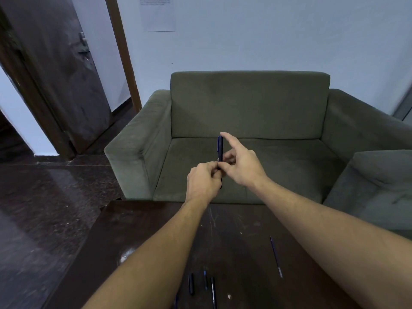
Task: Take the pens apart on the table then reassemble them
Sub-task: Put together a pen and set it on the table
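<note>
Head view | left hand (pixel 204 179), right hand (pixel 242 166) grip pen (pixel 220 148) (upright); parts (pixel 191 283) on table (pixel 138 230)

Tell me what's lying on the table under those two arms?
On the dark table lie pen parts: a thin refill near the right arm, and a black cap, a small blue piece and a pen barrel between the arms. Anything beneath the forearms is hidden.
</note>
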